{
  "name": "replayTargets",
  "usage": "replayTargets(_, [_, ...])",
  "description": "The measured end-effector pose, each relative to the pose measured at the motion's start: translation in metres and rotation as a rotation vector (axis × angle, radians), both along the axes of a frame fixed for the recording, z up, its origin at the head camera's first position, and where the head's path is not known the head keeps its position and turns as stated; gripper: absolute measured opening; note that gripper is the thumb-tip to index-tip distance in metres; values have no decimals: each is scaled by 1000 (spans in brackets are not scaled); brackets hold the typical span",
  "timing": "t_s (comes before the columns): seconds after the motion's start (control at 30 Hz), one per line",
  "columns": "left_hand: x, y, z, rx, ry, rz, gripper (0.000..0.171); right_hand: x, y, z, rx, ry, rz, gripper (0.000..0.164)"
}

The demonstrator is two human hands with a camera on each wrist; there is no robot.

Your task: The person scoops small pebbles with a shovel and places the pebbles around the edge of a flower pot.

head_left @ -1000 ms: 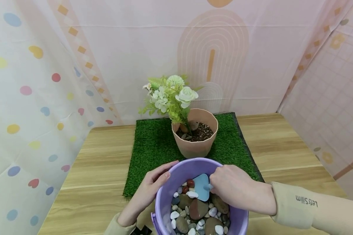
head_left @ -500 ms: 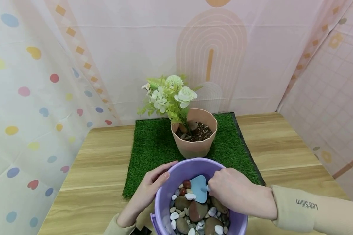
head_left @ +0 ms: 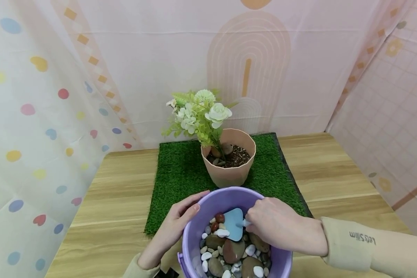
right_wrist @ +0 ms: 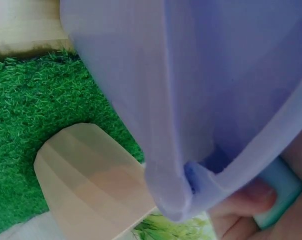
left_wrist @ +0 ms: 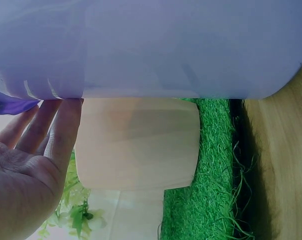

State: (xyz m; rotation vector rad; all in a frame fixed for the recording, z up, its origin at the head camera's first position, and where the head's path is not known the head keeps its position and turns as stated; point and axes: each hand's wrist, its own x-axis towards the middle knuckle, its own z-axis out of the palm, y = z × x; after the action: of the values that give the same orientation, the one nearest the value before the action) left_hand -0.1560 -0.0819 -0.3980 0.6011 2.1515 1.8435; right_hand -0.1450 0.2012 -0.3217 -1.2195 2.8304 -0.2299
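A purple bucket [head_left: 229,193] stands at the front, holding large brown stones [head_left: 234,250] and small white, grey and reddish pebbles [head_left: 222,233]. My right hand [head_left: 276,223] reaches over its right side and grips the handle of a small light-blue shovel [head_left: 234,224]. The shovel's blade lies among the pebbles near the far side. In the right wrist view, my fingers curl round the shovel's blue-green handle [right_wrist: 277,192], partly hidden by the bucket rim. My left hand [head_left: 175,220] rests against the bucket's left side, its fingers straight along the outer wall and thumb at the rim.
Behind the bucket, a pink flowerpot [head_left: 228,176] with dark soil holds white flowers [head_left: 217,114] and leaves. It stands on a green artificial grass mat [head_left: 177,170] on the wooden table [head_left: 121,193]. Patterned curtains [head_left: 160,46] border the back and sides.
The shovel blade has slid slightly left and toward the person, into the pebbles. My left hand stays at the bucket's side.
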Motion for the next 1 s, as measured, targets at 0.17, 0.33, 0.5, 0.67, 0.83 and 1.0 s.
replayTargets(0.17, [-1,0,0,16,-24,-16,46,3,-5,2,-65,-155,31,25])
replayTargets(0.33, [-1,0,0,12,-2,-9,45,1,-2,0,-116,-180,57,30])
replayTargets(0.5, [0,-1,-1,13,-16,-6,45,1,5,-5,-170,-210,85,28])
replayTargets(0.67, [0,0,0,12,-21,-10,46,2,11,-4,-214,-281,80,23])
replayTargets(0.83, [1,-1,0,8,-12,2,46,2,13,3,-229,-311,60,18])
replayTargets(1.0, [1,-1,1,5,7,3,45,0,17,11,-252,-314,48,9])
